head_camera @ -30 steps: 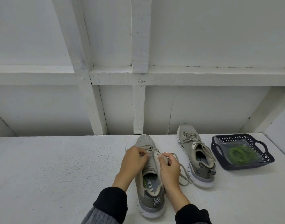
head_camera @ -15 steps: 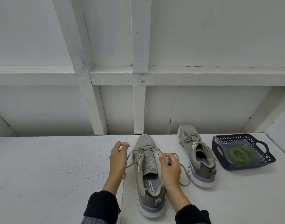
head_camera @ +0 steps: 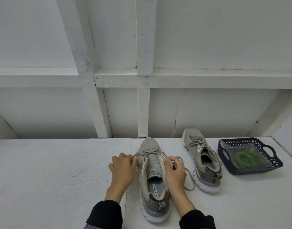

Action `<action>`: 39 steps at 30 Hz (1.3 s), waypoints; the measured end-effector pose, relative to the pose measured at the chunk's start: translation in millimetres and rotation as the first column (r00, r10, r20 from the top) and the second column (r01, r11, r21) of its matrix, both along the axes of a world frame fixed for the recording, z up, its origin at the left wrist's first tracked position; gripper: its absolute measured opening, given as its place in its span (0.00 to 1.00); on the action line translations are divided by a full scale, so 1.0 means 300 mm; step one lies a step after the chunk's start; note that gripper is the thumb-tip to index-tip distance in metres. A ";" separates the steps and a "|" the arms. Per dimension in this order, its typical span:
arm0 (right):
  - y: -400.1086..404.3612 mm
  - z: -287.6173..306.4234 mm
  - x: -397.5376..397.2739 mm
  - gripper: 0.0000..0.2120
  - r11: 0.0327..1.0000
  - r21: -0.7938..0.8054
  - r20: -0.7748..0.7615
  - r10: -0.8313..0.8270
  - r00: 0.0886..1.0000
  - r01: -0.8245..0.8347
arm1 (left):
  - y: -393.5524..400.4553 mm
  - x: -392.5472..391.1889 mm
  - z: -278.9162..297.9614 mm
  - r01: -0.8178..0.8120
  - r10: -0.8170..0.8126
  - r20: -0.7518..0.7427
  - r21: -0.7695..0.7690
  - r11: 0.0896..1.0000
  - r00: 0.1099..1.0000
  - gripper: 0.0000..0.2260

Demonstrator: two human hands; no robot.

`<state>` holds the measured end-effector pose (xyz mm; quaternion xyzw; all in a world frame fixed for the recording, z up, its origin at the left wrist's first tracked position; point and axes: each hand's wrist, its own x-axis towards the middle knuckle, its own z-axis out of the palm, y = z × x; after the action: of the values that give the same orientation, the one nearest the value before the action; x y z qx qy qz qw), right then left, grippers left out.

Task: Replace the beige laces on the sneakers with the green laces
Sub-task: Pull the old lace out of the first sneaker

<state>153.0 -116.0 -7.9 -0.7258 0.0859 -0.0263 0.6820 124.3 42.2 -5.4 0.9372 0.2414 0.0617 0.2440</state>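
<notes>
The near sneaker (head_camera: 154,180) sits at the six o'clock edge of the white table (head_camera: 59,171), toe toward twelve. The left hand (head_camera: 123,169) pinches a strand of its beige lace (head_camera: 189,179) at the nine o'clock eyelets; the right hand (head_camera: 174,172) clamps the three o'clock collar. The lace looks soft, light and limp, so it should be gripped close to each eyelet. The green laces (head_camera: 246,158) lie coiled in the navy basket (head_camera: 228,164) at three o'clock, beyond the second sneaker (head_camera: 203,162).
</notes>
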 end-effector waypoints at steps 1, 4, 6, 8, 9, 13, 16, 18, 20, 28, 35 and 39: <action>0.001 0.002 -0.002 0.03 1.000 0.001 0.003 0.000 1.000 0.000 | 0.012 -0.011 -0.014 -0.046 0.046 -0.010 0.017 0.999 0.999 0.17; 0.000 0.008 -0.006 0.03 1.000 -0.003 0.011 0.000 1.000 0.000 | 0.042 -0.045 -0.048 -0.145 0.150 -0.050 0.091 0.985 0.987 0.16; 0.001 0.009 -0.007 0.04 1.000 -0.011 0.015 -0.001 1.000 0.002 | 0.044 -0.053 -0.067 -0.157 0.159 -0.062 0.028 0.987 0.985 0.12; 0.004 0.015 -0.006 0.04 0.999 -0.032 0.021 0.003 1.000 -0.002 | 0.023 -0.048 -0.059 -0.151 0.153 0.012 -0.076 0.986 0.988 0.08; 0.005 0.018 -0.006 0.05 0.999 -0.053 0.025 0.013 1.000 -0.012 | 0.005 -0.045 -0.041 -0.128 0.142 0.095 -0.139 0.982 0.985 0.06; 0.007 0.040 0.012 0.03 0.969 -0.229 0.052 0.110 0.993 -0.095 | -0.076 -0.011 0.046 0.009 0.122 0.263 -0.445 0.895 0.957 0.08; 0.017 0.062 0.062 0.03 0.885 -0.442 0.044 0.186 0.981 -0.148 | -0.109 0.028 0.072 -0.038 0.071 0.101 -0.299 0.954 0.992 0.08; 0.028 0.081 0.093 0.02 0.799 -0.567 -0.019 0.230 0.973 -0.200 | -0.118 0.046 0.078 -0.069 0.085 0.055 -0.245 0.967 0.995 0.08; 0.037 0.093 0.110 0.03 0.731 -0.642 -0.059 0.251 0.966 -0.230 | -0.125 0.058 0.085 -0.084 0.094 0.034 -0.220 0.972 0.995 0.07; 0.005 0.065 0.137 0.07 0.768 -0.624 -0.050 0.141 0.989 -0.142 | -0.038 0.035 0.045 -0.112 0.155 0.121 -0.304 0.946 0.981 0.06; -0.004 0.087 0.126 0.07 0.632 -0.749 -0.078 0.211 0.974 -0.197 | -0.006 0.034 0.029 -0.031 0.121 0.171 -0.453 0.891 0.978 0.03; 0.020 0.145 0.158 0.08 0.485 -0.851 0.065 0.477 0.877 -0.201 | -0.027 0.024 0.004 -0.025 0.157 0.200 -0.540 0.841 0.967 0.03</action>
<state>200.4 -110.0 35.5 -0.9476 -0.1848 -0.0335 0.2583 131.6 34.1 -4.2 0.8057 0.2629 0.1147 0.5183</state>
